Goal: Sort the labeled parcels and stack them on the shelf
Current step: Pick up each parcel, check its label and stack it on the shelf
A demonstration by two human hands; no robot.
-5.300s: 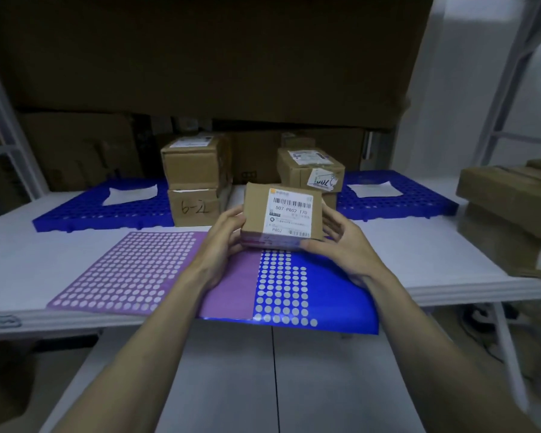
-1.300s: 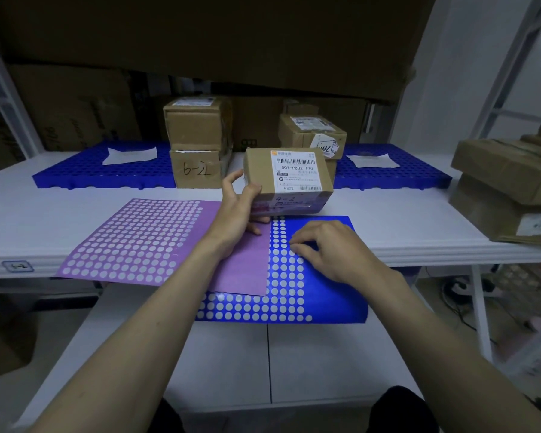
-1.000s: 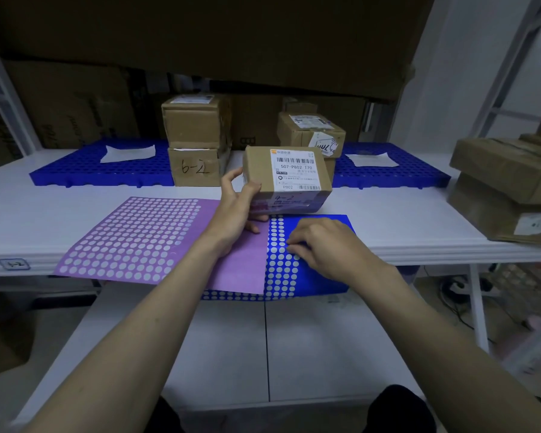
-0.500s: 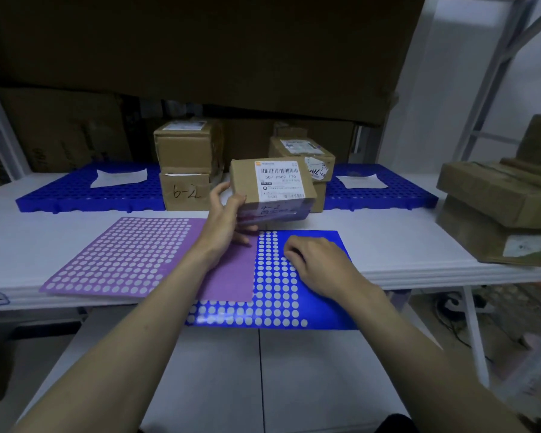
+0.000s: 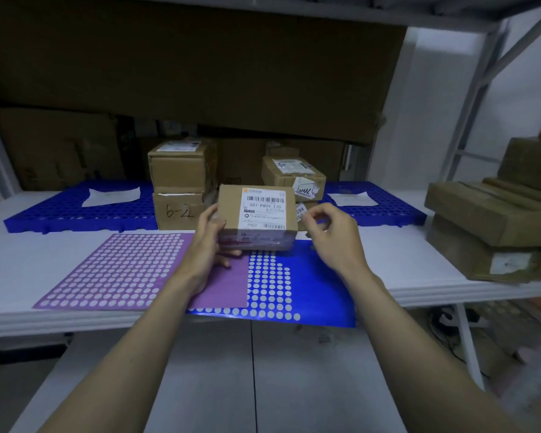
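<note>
Parcel point(image 5: 256, 218), small labelled cardboard box at frame centre above the sticker sheets point(image 5: 263, 282), gripped at its left end by the left hand point(image 5: 208, 245), right hand point(image 5: 331, 239) loosely curled beside it, seemingly empty; judged light, rigid, best held by opposite ends.

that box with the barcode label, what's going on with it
A person is sorting parcels at a white shelf. The left hand grips a small labeled parcel above the purple sticker sheet and blue sticker sheet. The right hand is raised beside the parcel, fingertips pinched together; whether they hold a sticker is unclear. Two parcel stacks stand behind, one box marked 6-2.
</note>
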